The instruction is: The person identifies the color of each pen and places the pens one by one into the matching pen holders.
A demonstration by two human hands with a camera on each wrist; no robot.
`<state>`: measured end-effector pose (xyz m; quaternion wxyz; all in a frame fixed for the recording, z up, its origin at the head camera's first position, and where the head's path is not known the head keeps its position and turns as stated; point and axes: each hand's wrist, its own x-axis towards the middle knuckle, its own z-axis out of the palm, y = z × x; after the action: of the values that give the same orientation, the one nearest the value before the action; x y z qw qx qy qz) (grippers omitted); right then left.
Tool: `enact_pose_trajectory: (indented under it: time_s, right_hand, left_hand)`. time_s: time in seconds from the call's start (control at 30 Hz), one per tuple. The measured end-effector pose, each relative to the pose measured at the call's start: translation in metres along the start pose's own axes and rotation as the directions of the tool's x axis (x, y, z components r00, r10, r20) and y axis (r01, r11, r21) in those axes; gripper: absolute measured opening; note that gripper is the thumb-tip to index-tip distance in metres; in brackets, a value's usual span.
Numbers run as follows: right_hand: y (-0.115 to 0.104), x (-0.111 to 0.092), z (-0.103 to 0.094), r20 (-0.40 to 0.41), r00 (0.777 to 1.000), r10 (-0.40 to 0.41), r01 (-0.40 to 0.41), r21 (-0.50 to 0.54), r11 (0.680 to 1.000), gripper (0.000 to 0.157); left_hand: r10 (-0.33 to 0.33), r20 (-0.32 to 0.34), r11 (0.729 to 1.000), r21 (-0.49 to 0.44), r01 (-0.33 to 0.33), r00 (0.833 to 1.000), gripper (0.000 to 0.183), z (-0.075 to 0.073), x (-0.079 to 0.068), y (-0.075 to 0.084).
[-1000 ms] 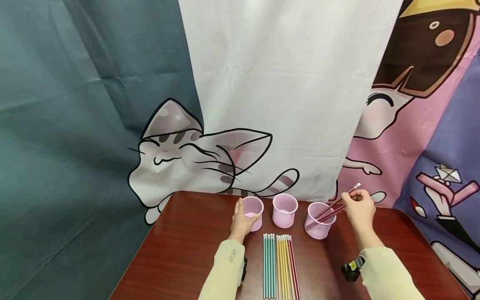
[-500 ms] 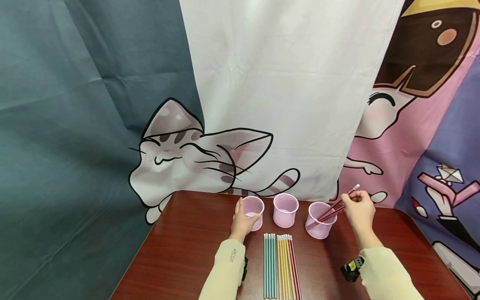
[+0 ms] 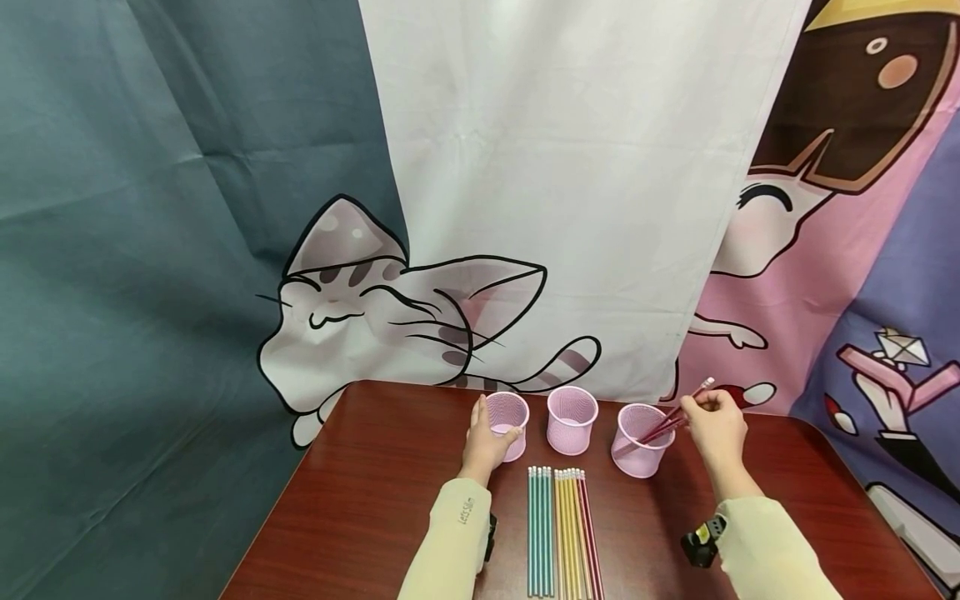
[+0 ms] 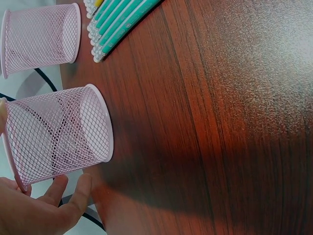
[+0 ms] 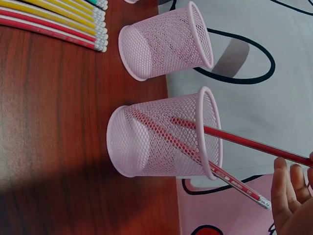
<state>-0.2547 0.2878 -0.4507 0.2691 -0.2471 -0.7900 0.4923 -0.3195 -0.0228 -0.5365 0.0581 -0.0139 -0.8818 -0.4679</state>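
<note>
On the left, my left hand holds a pink mesh pencil cup by its sides, thumb near the rim and fingers along the outer wall. In the left wrist view this cup stands upright on the table. My right hand pinches a red pencil near its upper end. That pencil's lower part is inside the right pink mesh cup. A second red pencil leans in the same cup, its white eraser end sticking out over the rim.
Between the two held cups stands another pink mesh cup. Nearer me lie rows of green pencils, yellow pencils and red pencils, side by side. A printed cloth hangs right behind the brown table.
My right hand has come down slightly, and the red pencil in it sits a little lower in the right cup. The left hand and its cup have not visibly moved.
</note>
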Motion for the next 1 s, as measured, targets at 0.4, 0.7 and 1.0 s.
enact_pose_trajectory:
  time_s: [0.4,0.7,1.0]
  right_hand:
    - [0.01,-0.002,0.0,0.052,0.996,0.074,-0.074,-0.017,0.997,0.018]
    - [0.02,-0.005,0.001,0.077,0.981,0.176,-0.177,0.005,0.984,0.023]
    - [0.03,-0.003,0.001,0.111,0.942,0.316,-0.333,0.203,0.921,0.025]
  left_hand:
    - [-0.003,-0.003,1.0,-0.017,0.003,1.0,0.094,0.0,-0.001,0.002]
    - [-0.001,-0.009,1.0,-0.023,0.001,1.0,0.093,-0.001,-0.002,0.003]
    - [-0.019,-0.004,1.0,-0.016,0.019,1.0,0.093,0.0,-0.002,0.003]
